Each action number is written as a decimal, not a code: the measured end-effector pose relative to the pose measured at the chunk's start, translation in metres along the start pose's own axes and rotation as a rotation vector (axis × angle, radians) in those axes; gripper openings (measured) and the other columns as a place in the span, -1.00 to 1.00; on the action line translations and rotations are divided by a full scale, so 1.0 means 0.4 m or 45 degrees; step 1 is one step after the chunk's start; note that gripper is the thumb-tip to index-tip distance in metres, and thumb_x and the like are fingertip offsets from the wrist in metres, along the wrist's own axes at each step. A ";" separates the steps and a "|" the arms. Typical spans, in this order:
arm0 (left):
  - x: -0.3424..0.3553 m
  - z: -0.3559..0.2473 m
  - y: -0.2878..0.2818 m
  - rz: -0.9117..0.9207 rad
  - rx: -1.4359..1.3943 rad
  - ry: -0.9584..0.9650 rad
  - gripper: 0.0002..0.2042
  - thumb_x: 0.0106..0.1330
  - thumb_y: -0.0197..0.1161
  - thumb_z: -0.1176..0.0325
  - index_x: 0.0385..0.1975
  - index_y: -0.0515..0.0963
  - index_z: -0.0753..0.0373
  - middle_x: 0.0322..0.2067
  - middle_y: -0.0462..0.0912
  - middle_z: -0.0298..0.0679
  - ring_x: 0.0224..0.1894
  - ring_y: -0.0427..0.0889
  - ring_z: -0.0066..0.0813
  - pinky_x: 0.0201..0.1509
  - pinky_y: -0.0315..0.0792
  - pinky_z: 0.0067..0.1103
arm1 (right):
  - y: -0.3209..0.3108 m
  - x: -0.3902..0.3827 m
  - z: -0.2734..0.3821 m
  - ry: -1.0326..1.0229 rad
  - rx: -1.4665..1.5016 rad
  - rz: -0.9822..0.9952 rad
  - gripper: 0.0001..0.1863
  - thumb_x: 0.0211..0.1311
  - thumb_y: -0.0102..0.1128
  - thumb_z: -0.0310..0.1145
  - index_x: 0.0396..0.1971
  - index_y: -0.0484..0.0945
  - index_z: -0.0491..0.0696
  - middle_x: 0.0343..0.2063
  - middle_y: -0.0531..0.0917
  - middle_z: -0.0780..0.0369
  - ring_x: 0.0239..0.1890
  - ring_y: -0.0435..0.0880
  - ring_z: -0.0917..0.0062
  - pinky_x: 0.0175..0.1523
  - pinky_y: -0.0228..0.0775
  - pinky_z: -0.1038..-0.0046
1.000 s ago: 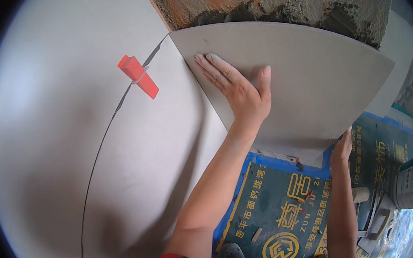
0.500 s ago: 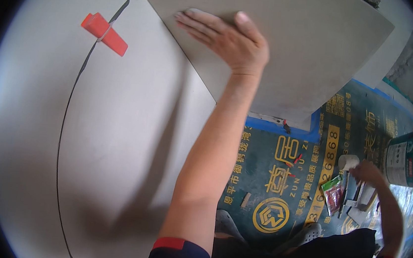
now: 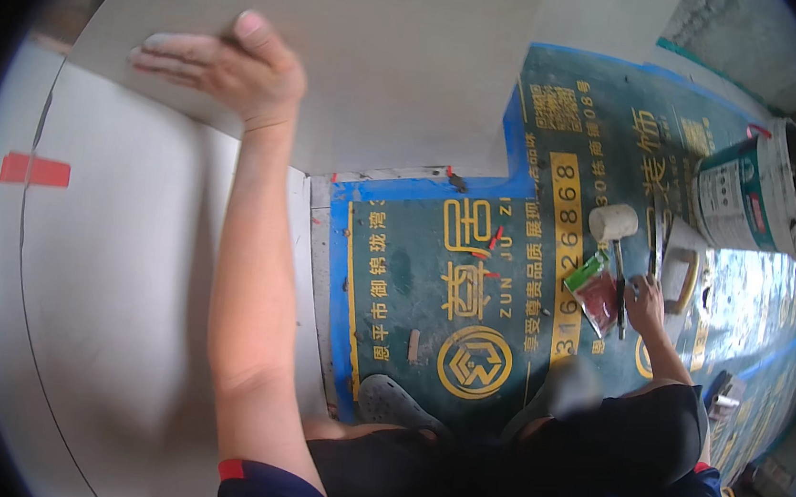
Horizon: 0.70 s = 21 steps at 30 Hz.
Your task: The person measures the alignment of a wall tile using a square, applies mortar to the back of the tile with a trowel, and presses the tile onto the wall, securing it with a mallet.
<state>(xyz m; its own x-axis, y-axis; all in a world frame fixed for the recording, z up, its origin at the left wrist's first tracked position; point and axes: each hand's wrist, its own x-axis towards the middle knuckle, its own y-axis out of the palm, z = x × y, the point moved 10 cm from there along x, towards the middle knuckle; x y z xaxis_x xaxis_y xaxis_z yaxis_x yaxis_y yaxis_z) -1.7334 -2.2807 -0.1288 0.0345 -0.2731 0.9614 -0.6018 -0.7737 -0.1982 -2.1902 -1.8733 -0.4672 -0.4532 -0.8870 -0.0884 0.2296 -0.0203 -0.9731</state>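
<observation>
My left hand (image 3: pixel 234 65) lies flat, fingers stretched out and thumb apart, against a large grey slab (image 3: pixel 377 64) that looks like a tile. Its palm side is hidden. Beside the slab is a white slab (image 3: pixel 123 213), with a red wedge-like piece (image 3: pixel 35 169) at the dark seam along its left side. On the right, my right hand (image 3: pixel 644 306) is low over the floor, right beside the dark handle of a white-headed mallet (image 3: pixel 613 221). Its fingers are partly spread and do not visibly wrap the handle; the mallet lies flat.
A green printed floor sheet (image 3: pixel 405 278) edged with blue tape (image 3: pixel 404 187) covers the floor. Near the mallet lie a red-and-green packet (image 3: pixel 595 294) and a trowel with a pale handle (image 3: pixel 687 281). A white-and-green bucket (image 3: pixel 753 192) stands at right. My grey clog (image 3: pixel 393 403) rests on the sheet.
The view has swung rightward, so the slabs sit farther left. My right hand has moved from near the mallet's head down beside its handle. My left hand stays flat on the grey slab.
</observation>
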 end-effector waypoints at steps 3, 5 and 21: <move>0.011 -0.029 0.014 0.044 0.012 0.029 -0.09 0.40 -0.37 -0.13 0.20 -0.38 0.81 0.24 -0.46 0.61 0.36 -0.52 0.45 0.39 -0.51 0.02 | 0.027 0.037 0.036 0.077 0.146 0.080 -0.72 0.15 0.13 -0.25 -0.26 0.51 -0.15 -0.21 0.54 0.00 -0.09 0.48 0.07 0.02 0.34 0.16; 0.004 -0.043 0.030 0.043 -0.039 -0.054 -0.11 0.41 -0.38 -0.11 0.20 -0.40 0.80 0.25 -0.47 0.60 0.37 -0.53 0.43 0.40 -0.51 0.01 | 0.062 0.043 0.026 0.172 0.023 0.083 -0.69 0.16 0.14 -0.20 -0.26 0.49 -0.16 -0.22 0.54 0.01 -0.09 0.48 0.07 0.01 0.34 0.17; 0.009 -0.019 -0.003 -0.141 0.053 -0.371 -0.27 0.47 -0.40 0.07 0.26 -0.34 0.72 0.32 -0.43 0.45 0.42 -0.43 0.29 0.45 -0.47 -0.09 | -0.354 0.150 0.526 -0.427 0.693 0.065 -0.74 0.16 0.25 -0.20 -0.37 0.48 -0.09 -0.57 0.60 0.05 -0.46 0.63 0.07 -0.38 0.47 0.17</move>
<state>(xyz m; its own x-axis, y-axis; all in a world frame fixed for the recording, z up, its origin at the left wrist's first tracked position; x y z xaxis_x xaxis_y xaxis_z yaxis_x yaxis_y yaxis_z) -1.7388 -2.2763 -0.1237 0.3289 -0.3337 0.8835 -0.5487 -0.8289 -0.1088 -2.0689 -2.0208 -0.2898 -0.1565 -0.9874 0.0251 0.6880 -0.1273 -0.7144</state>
